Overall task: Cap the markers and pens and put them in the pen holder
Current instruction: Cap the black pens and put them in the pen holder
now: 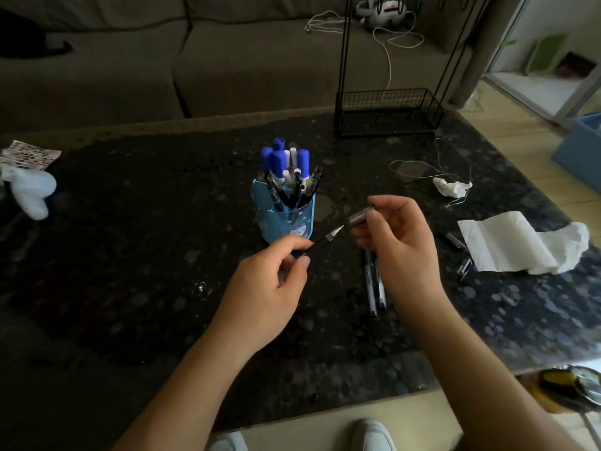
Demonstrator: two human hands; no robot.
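Left hand [273,271] pinches pen [320,244], tip up; right hand [395,236] pinches cap [361,217] just beyond tip.

Uncapped black pen [320,244] points at grey cap [361,217] (pen holder [289,222] behind).

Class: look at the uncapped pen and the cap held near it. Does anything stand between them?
Nothing visible does. The left hand holds the pen with its tip aimed at the cap in the right hand, close by.
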